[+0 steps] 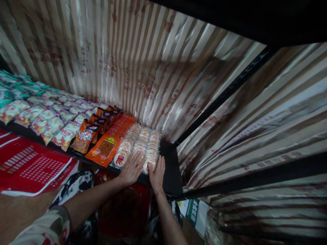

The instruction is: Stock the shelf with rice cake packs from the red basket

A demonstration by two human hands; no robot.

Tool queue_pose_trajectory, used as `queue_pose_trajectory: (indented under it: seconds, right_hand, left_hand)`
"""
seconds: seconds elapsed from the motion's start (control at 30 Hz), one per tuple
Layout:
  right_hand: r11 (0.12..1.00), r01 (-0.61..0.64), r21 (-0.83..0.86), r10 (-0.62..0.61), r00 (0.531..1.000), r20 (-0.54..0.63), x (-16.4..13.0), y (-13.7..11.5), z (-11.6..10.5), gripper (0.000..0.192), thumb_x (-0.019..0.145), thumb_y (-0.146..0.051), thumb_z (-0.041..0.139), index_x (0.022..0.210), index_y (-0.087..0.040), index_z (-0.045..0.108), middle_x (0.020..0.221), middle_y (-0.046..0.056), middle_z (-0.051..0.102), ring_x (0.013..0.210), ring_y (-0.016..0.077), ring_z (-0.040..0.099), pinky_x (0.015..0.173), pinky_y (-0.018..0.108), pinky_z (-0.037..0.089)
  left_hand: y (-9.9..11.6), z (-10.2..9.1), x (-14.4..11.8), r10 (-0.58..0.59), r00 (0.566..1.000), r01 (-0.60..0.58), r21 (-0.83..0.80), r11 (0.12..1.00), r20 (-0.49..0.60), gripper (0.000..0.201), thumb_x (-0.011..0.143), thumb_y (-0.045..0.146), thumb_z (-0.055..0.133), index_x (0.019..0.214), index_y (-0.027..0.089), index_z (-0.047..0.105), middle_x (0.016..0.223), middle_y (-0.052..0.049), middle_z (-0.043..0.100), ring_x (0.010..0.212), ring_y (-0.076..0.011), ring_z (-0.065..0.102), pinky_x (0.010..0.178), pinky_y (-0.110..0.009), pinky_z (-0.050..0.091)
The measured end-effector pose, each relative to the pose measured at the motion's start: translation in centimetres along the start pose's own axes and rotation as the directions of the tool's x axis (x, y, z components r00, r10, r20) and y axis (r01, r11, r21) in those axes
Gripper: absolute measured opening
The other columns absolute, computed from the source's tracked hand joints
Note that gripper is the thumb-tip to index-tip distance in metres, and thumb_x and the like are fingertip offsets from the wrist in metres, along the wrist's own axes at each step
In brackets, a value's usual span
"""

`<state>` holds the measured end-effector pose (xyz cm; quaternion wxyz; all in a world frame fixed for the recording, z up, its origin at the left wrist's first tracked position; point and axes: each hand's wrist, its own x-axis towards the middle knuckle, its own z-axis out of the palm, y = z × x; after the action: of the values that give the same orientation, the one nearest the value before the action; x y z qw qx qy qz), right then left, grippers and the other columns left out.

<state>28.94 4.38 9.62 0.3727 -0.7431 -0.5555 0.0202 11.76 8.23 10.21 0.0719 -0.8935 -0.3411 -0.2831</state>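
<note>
Rows of round, pale biscuits or cakes in clear wrappers (138, 141) lie on the dark shelf (171, 170) near its right end. My left hand (131, 169) lies over the front of the middle row, fingers stretched out and touching the wrappers. My right hand (156, 173) rests along the right front edge of the packs, fingers extended, thumb toward them. Neither hand is closed around anything. Left of the pale packs, flat orange snack packets (110, 143) lie in an overlapping row. Orange-and-black bags (85, 136) stand beside those.
Several rows of white-and-orange snack bags (66, 134) and green bags (21, 86) fill the shelf's left. A red plastic basket (38, 170) is below at left. Striped plastic sheeting (114, 51) hangs behind, with a black metal post (224, 95) at right. A printed bag (195, 214) lies below right.
</note>
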Motion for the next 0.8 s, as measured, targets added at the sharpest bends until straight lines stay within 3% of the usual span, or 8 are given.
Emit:
queue_pose_trajectory:
  seconds: [0.13,0.33,0.57,0.8]
  right_hand:
    - [0.991,0.080,-0.104,-0.082,0.996,-0.018,0.1,-2.2,-1.3,0.068,0.094,-0.055,0.026,0.145,-0.011,0.034,0.157,0.017,0.017,0.146,0.0287,0.011,0.112,0.053,0.023]
    - [0.948,0.248,-0.201,-0.221,0.964,0.144,0.2,-6.2,-1.2,0.055,0.096,-0.042,0.025,0.142,-0.015,0.041,0.156,0.014,0.024,0.146,0.0271,0.013,0.111,0.050,0.026]
    - [0.887,0.313,-0.339,-0.156,0.895,0.417,0.2,-9.5,0.0,0.050,0.096,-0.033,0.032,0.143,-0.018,0.041,0.153,0.012,0.033,0.144,0.0275,0.023,0.112,0.050,0.025]
    - [0.842,0.349,-0.412,-0.160,0.890,0.427,0.1,-10.6,-0.3,0.052,0.095,-0.034,0.033,0.144,-0.017,0.040,0.154,0.015,0.027,0.144,0.0290,0.021,0.110,0.052,0.027]
  left_hand:
    - [-0.3,-0.9,-1.1,-0.084,0.996,0.085,0.023,0.996,-0.038,0.054,0.095,0.037,0.042,0.146,0.019,0.035,0.154,-0.012,0.029,0.145,-0.0277,0.018,0.117,-0.048,0.009]
    - [-1.3,-1.7,-3.4,-0.193,0.980,0.193,0.005,0.981,-0.058,0.058,0.092,0.036,0.047,0.147,0.021,0.034,0.155,-0.012,0.026,0.145,-0.0293,0.016,0.116,-0.049,0.012]
    - [-2.2,-1.3,-4.6,-0.188,0.981,0.188,-0.004,0.982,-0.054,0.052,0.092,0.036,0.045,0.142,0.022,0.041,0.150,-0.013,0.036,0.141,-0.0294,0.028,0.113,-0.051,0.018]
    - [-2.0,-1.2,-4.7,-0.166,0.983,0.161,-0.065,0.985,-0.078,0.047,0.090,0.034,0.048,0.136,0.021,0.048,0.150,-0.013,0.038,0.141,-0.0272,0.029,0.114,-0.052,0.016]
